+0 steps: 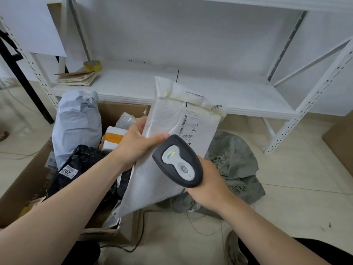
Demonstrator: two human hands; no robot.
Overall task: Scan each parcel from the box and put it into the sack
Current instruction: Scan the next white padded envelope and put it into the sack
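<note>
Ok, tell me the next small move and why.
Probably aim the scanner at the barcode and trigger it. The left hand holds the white parcel label towards the camera, the right hand grips the scanner, whose nose covers the label's lower edge; the sack lies just behind.

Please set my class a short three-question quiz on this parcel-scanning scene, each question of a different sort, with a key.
1. Multiple choice: the left hand holds a white parcel. What does the right hand grip? A a knife; B the scanner; C a pen.
2. True or false: the white parcel is held up and is not yet in the grey sack.
3. Fill in: the yellow tape roll sits on the white ____.
Key: 1 B; 2 true; 3 shelf.
</note>
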